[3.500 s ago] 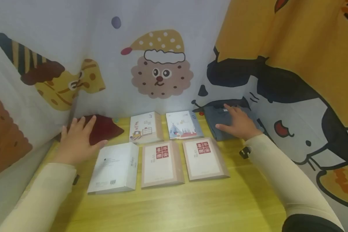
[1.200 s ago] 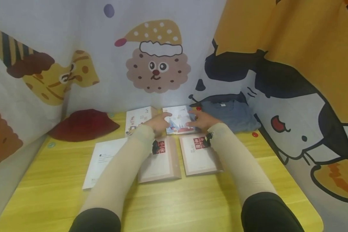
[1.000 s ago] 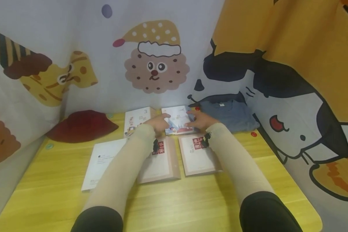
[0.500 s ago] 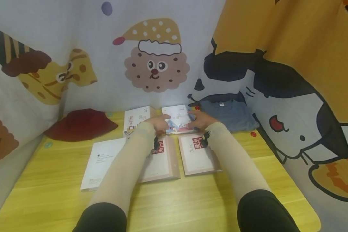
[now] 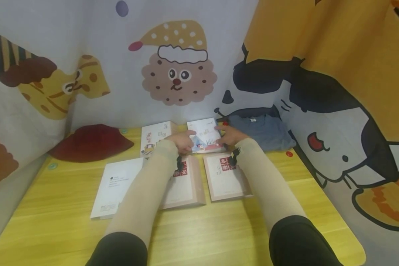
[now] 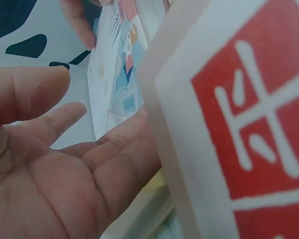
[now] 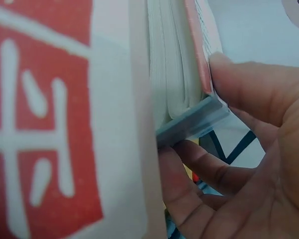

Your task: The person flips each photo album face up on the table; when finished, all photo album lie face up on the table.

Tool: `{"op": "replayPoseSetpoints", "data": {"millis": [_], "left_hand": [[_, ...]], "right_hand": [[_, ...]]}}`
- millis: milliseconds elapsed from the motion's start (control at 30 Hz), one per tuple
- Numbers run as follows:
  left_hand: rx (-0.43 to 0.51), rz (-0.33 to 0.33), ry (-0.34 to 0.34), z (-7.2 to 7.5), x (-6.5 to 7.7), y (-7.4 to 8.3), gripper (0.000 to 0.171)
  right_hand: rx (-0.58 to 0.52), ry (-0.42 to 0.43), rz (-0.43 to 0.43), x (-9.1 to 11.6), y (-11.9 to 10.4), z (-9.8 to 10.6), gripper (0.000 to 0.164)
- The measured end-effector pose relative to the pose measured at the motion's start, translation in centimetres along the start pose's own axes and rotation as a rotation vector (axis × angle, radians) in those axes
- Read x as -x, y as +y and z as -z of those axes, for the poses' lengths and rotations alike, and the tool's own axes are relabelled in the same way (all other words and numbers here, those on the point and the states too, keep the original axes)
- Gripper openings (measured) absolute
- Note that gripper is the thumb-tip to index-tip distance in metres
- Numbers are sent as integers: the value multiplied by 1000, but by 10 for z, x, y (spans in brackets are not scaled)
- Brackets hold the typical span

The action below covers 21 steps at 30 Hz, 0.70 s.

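Observation:
In the head view a book with a tent picture on its white cover is at the back of the table, between both hands. My right hand grips its right side. The right wrist view has the thumb on the cover's edge, with fingers curled under the blue spine. My left hand is at its left side. Its fingers are extended and the thumb stands apart, palm open, in the left wrist view. Left of that hand lies another illustrated white book, partly covered.
Two pink-bordered books and a white book, back up, lie in the front row under the forearms. A dark red hat is at back left, a folded blue-grey shirt at back right. A printed curtain hangs behind.
Both hands have come inward from the hat and the shirt to the tent-picture book. In the last half second the book shifted slightly, its far edge a little higher in view.

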<state>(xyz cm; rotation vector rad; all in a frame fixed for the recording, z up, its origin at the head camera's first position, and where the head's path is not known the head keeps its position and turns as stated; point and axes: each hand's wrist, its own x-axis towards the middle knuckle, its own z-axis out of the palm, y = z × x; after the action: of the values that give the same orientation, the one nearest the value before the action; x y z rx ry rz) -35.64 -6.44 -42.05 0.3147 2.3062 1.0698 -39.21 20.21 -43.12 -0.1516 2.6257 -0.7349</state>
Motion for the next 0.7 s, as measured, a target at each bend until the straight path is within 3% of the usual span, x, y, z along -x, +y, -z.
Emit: {"op": "replayPoseSetpoints", "data": {"millis": [133,167,233,367,400,467,567,633,667,700], "left_hand": [[-38,-9,0,0,-5,-1,83],[-94,-36,-5,0,-5,0,84],[-230,-113,-23,1,-5,0,81],[-721,-387,-34,3,-3,2,29],[-801,-448,-37,4,-3,2,16],[-937,-565,-38,4,-1,3,20],[-958,-611,-44,4,2,5,23],[-901,-567,-49,4,3,6,20],[-816,-508,-52,3,4,5,17],[-794,-483,-48,3,4,5,19]], "right_hand": [[35,4,35,-2,4,2,75],[40,5,44,-2,4,3,75],[48,4,53,-2,5,6,74],[43,-7,47,-3,7,9,75],[48,-8,47,-2,7,10,75],[53,-7,53,-3,9,11,75],[50,6,61,-3,11,12,75],[41,12,63,-3,12,12,75],[33,14,60,-3,13,12,75],[24,16,55,-4,13,12,75]]}}
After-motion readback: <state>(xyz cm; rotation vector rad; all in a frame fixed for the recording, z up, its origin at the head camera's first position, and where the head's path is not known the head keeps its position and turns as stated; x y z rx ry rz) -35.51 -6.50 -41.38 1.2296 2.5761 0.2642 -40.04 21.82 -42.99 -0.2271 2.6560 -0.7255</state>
